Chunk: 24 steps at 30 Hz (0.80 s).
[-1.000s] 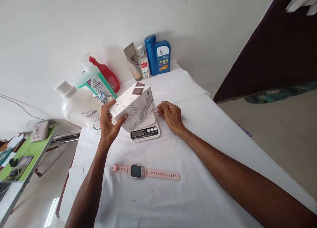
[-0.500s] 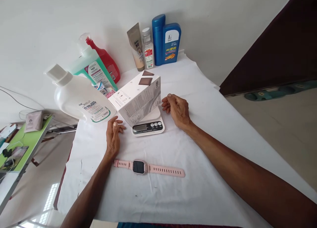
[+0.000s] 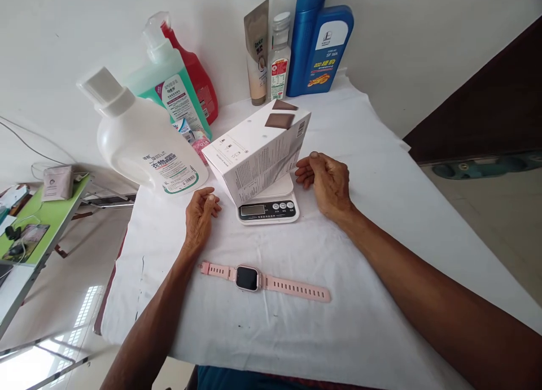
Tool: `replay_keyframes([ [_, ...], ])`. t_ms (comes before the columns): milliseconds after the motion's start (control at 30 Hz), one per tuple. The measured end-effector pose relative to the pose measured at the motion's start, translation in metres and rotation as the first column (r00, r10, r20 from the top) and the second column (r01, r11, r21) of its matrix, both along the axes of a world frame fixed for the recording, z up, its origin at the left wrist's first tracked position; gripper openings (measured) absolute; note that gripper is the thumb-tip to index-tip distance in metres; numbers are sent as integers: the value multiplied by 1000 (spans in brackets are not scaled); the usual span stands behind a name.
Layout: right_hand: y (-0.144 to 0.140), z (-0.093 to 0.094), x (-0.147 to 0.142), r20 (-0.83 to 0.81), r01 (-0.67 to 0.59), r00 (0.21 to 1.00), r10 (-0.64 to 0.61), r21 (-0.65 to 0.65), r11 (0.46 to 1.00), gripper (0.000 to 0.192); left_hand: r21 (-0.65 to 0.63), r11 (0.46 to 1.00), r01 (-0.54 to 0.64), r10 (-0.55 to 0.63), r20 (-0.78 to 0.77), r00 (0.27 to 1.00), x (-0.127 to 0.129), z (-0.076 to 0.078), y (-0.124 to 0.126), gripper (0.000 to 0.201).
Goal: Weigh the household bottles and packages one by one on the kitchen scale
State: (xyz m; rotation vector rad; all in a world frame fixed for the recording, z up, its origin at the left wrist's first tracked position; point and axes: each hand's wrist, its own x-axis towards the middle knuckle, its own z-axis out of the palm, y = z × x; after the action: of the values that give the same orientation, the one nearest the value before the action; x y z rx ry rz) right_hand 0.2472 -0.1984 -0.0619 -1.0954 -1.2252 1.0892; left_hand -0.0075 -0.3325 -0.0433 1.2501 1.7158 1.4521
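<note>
A white printed box (image 3: 259, 150) lies tilted on a small white digital scale (image 3: 269, 208) in the middle of a table covered by a white cloth (image 3: 381, 170). My left hand (image 3: 200, 218) rests on the cloth just left of the scale, fingers loosely curled, holding nothing. My right hand (image 3: 326, 182) rests on the cloth right of the scale, fingers curled in, close to the box's right end; whether it touches is unclear. A pink smartwatch (image 3: 262, 280) with its strap laid flat lies nearer to me, in front of the scale.
A big white detergent jug (image 3: 141, 144) lies on its side at the left. Green (image 3: 171, 91) and red (image 3: 195, 74) bottles, a tube (image 3: 256, 54), a small clear bottle (image 3: 278, 60) and a blue oil can (image 3: 319, 43) stand by the wall. A green side table (image 3: 42, 226) is at far left.
My left hand let go of the box, leaving it on the scale, and came down onto the cloth. The camera moved closer and lower. My right hand stayed put.
</note>
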Motion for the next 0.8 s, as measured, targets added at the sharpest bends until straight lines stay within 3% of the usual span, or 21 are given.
replay_keyframes([
  [433, 2, 0, 0, -13, -18, 1000, 18, 4, 1000, 62, 25, 999, 22, -20, -67, 998, 4, 1, -5, 56],
  [533, 2, 3, 0, -30, -26, 999, 25, -18, 1000, 63, 106, 993, 44, -25, -177, 984, 13, 15, -4, 71],
  [633, 1, 7, 1, -33, -51, 998, 51, -20, 998, 65, 147, 988, 40, 14, -351, 936, 27, 39, 5, 87],
  [700, 0, 11, 2, -23, -60, 998, 59, -21, 998, 67, 127, 992, 8, 46, -415, 909, 36, 55, 15, 85],
  [800, -1, 15, 4, -6, -64, 998, 64, -29, 998, 70, 64, 995, -75, 94, -392, 915, 46, 72, 27, 71],
])
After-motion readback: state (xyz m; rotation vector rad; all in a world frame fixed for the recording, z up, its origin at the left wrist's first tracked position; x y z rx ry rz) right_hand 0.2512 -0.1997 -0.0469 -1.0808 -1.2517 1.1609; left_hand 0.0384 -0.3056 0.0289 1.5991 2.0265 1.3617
